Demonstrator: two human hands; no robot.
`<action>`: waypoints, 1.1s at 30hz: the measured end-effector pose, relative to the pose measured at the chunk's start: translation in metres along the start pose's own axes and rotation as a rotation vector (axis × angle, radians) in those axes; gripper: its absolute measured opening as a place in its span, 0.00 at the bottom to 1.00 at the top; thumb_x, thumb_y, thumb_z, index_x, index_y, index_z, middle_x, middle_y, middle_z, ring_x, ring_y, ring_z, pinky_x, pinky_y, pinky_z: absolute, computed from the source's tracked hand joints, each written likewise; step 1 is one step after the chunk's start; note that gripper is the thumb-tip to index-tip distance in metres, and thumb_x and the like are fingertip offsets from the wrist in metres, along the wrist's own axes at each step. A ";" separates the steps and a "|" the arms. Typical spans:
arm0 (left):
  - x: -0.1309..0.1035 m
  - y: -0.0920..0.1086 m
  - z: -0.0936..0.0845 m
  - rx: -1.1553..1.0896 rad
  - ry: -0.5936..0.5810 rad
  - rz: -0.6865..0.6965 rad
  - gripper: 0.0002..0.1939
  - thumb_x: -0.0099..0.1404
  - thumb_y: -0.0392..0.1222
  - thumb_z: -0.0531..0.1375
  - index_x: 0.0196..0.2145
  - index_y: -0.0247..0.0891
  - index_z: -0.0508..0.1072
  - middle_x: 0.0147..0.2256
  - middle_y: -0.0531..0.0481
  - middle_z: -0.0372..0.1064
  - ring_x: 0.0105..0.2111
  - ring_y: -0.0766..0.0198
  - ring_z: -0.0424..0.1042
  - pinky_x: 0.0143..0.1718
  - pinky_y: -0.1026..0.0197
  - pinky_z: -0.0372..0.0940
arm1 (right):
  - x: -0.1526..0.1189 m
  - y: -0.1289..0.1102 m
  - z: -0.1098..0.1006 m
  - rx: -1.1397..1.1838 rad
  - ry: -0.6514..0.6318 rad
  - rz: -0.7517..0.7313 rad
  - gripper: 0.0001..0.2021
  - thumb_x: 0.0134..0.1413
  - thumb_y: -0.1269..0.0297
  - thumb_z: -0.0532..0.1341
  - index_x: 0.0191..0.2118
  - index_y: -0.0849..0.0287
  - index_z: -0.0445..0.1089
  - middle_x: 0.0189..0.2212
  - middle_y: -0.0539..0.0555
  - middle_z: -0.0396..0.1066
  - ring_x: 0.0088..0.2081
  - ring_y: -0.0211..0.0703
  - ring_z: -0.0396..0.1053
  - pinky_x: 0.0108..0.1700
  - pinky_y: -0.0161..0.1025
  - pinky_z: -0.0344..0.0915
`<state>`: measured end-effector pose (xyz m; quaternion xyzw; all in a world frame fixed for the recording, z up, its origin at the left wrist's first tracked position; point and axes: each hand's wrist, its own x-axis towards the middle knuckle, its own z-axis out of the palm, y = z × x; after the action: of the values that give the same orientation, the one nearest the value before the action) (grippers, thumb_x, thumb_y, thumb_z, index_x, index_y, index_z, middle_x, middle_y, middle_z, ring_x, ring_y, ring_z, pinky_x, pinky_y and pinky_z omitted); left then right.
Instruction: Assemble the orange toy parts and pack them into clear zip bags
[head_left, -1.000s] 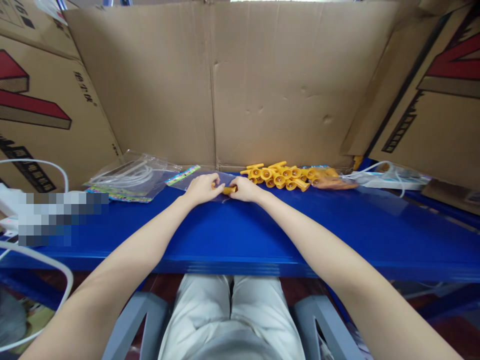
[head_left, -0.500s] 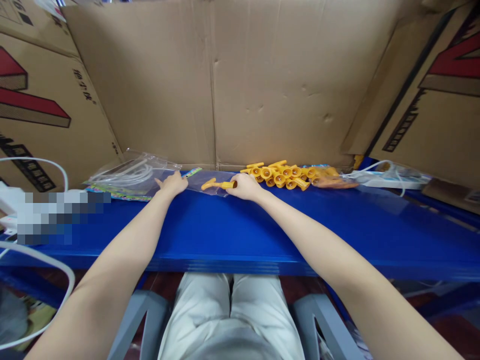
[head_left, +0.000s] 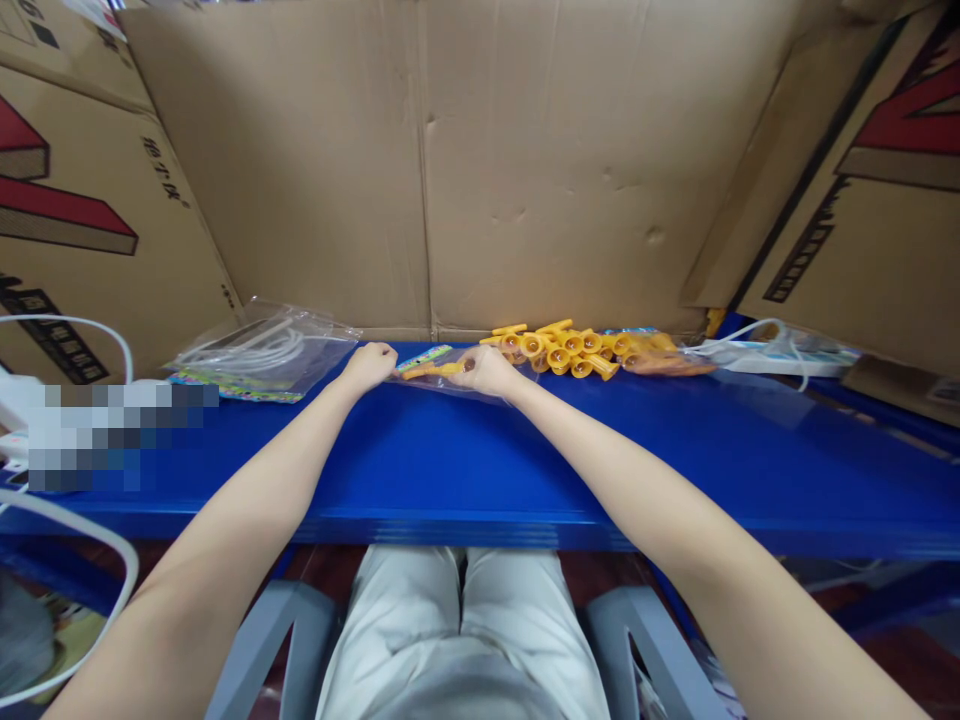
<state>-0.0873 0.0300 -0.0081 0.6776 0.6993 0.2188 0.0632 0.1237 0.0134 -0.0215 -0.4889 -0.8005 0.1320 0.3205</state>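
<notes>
My right hand (head_left: 492, 372) is closed around the bowl end of a yellow plastic toy pipe (head_left: 431, 371), whose stem points left. A clear plastic bag (head_left: 457, 390) with a colourful printed strip (head_left: 422, 358) lies about the pipe; whether the pipe is fully inside it I cannot tell. My left hand (head_left: 369, 366) has its fingers curled together at the bag's left end, pinching its edge. Just beyond my right hand, several more yellow toy pipes (head_left: 574, 345) are heaped with their round openings facing me.
A stack of clear bags (head_left: 300, 350) with printed headers lies on the left of the blue table (head_left: 450, 470). Bagged orange pieces (head_left: 667, 362) and a white power strip (head_left: 780, 358) are on the right. Cardboard (head_left: 525, 170) stands along the back; a white cable (head_left: 120, 540) loops at left.
My left hand has moved slightly right and closed on the bag's end. The bag and its printed strip have shifted right, around the pipe in my right hand.
</notes>
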 end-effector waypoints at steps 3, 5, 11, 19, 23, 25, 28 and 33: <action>0.001 -0.002 0.002 0.016 0.031 0.025 0.18 0.60 0.37 0.49 0.41 0.36 0.77 0.35 0.46 0.78 0.45 0.57 0.74 0.44 0.63 0.65 | 0.000 0.002 0.000 0.121 -0.068 0.009 0.09 0.43 0.64 0.67 0.31 0.65 0.74 0.28 0.52 0.74 0.29 0.37 0.68 0.30 0.32 0.60; 0.002 -0.005 0.004 0.031 0.056 0.037 0.18 0.60 0.37 0.49 0.41 0.37 0.77 0.35 0.46 0.78 0.45 0.56 0.74 0.44 0.63 0.65 | -0.002 0.002 -0.001 0.209 -0.147 0.007 0.11 0.43 0.67 0.67 0.36 0.63 0.75 0.34 0.53 0.76 0.33 0.37 0.70 0.34 0.31 0.63; 0.004 -0.008 0.005 0.052 0.105 0.043 0.18 0.61 0.39 0.49 0.41 0.38 0.77 0.36 0.45 0.78 0.45 0.54 0.74 0.45 0.59 0.66 | -0.003 0.002 -0.002 0.264 -0.205 0.060 0.14 0.46 0.70 0.66 0.42 0.63 0.75 0.41 0.56 0.76 0.40 0.41 0.72 0.42 0.35 0.67; -0.004 0.006 0.006 -0.144 0.072 0.237 0.20 0.64 0.41 0.48 0.45 0.35 0.76 0.39 0.48 0.78 0.44 0.61 0.74 0.45 0.64 0.66 | -0.004 0.000 -0.001 0.358 -0.263 0.028 0.15 0.44 0.74 0.66 0.43 0.66 0.75 0.41 0.58 0.76 0.41 0.43 0.72 0.46 0.37 0.67; -0.003 0.005 0.009 -0.072 0.011 0.221 0.20 0.62 0.41 0.49 0.46 0.37 0.76 0.33 0.50 0.78 0.40 0.60 0.76 0.43 0.64 0.67 | -0.001 0.001 -0.004 0.416 -0.262 0.013 0.16 0.42 0.76 0.67 0.41 0.65 0.75 0.40 0.56 0.76 0.41 0.41 0.72 0.46 0.37 0.67; -0.002 0.002 0.008 0.022 0.040 0.177 0.20 0.62 0.41 0.50 0.48 0.38 0.75 0.34 0.49 0.78 0.41 0.57 0.75 0.45 0.61 0.66 | 0.003 0.002 -0.008 0.439 -0.223 0.048 0.12 0.43 0.76 0.66 0.38 0.65 0.75 0.37 0.56 0.76 0.37 0.40 0.72 0.43 0.36 0.67; -0.003 -0.001 0.002 0.165 0.123 0.097 0.21 0.61 0.42 0.51 0.49 0.39 0.74 0.41 0.44 0.77 0.46 0.51 0.73 0.51 0.54 0.63 | 0.008 0.009 -0.019 0.429 -0.070 0.135 0.05 0.50 0.74 0.61 0.34 0.65 0.74 0.31 0.56 0.75 0.29 0.37 0.71 0.36 0.35 0.68; -0.008 -0.002 -0.003 0.328 0.143 0.007 0.22 0.61 0.40 0.51 0.51 0.36 0.72 0.47 0.37 0.73 0.51 0.45 0.69 0.59 0.40 0.51 | 0.014 0.034 -0.039 0.000 0.276 0.152 0.08 0.53 0.74 0.56 0.35 0.63 0.73 0.35 0.56 0.74 0.38 0.42 0.71 0.44 0.38 0.65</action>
<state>-0.0896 0.0218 -0.0073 0.6638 0.7261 0.1496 -0.0990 0.1680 0.0376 -0.0042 -0.5617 -0.7093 0.0875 0.4168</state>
